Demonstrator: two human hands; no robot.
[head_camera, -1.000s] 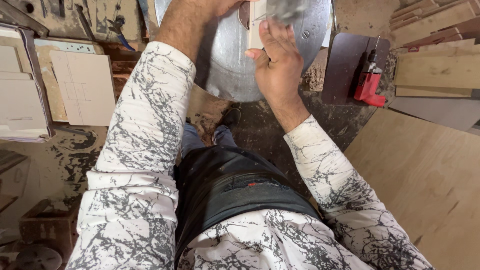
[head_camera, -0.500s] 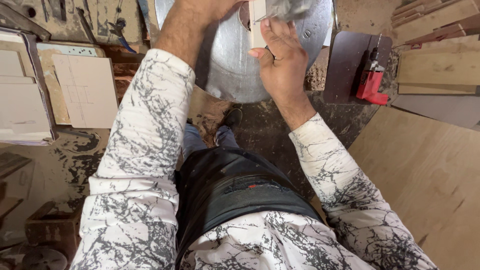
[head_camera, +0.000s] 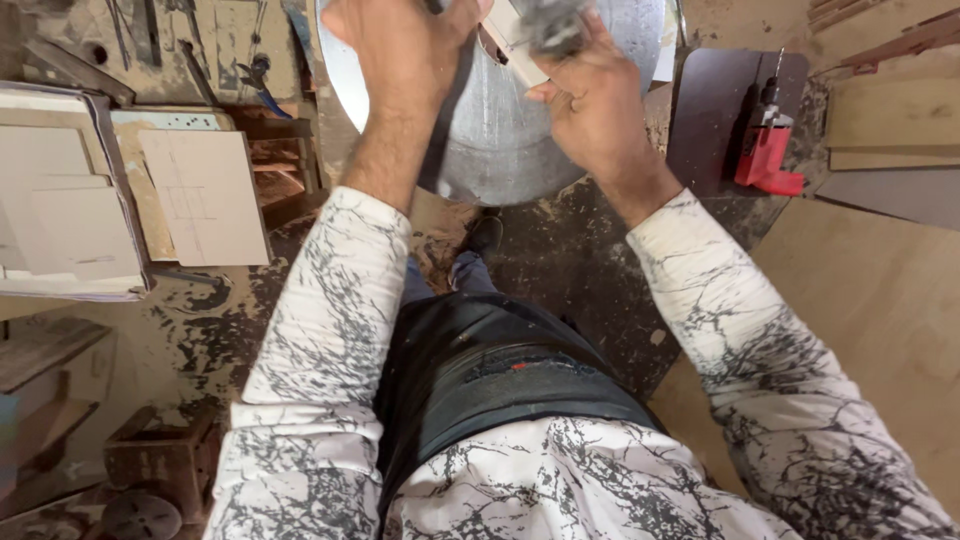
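Note:
My right hand (head_camera: 592, 95) grips a pale wooden strip (head_camera: 512, 35) that lies tilted on a round grey metal machine table (head_camera: 500, 150) at the top of the view. A blurred grey machine part (head_camera: 552, 20) sits just above the strip, over my fingers. To the left of the strip my left hand (head_camera: 400, 50) rests knuckles-up on the same table. Its fingertips run off the top edge, so what they hold is hidden. Both arms wear white sleeves with a grey crackle pattern.
A red power drill (head_camera: 765, 150) lies on a dark board (head_camera: 710, 110) at the right. A large plywood sheet (head_camera: 880, 310) fills the lower right. Pale marked boards (head_camera: 205, 195) and hand tools (head_camera: 255, 75) lie at the left. Sawdust covers the dark floor (head_camera: 560, 260).
Both hands now sit lower and fuller in view. The wooden strip has turned from upright to a diagonal. My left hand, mostly cut off before, now shows its back.

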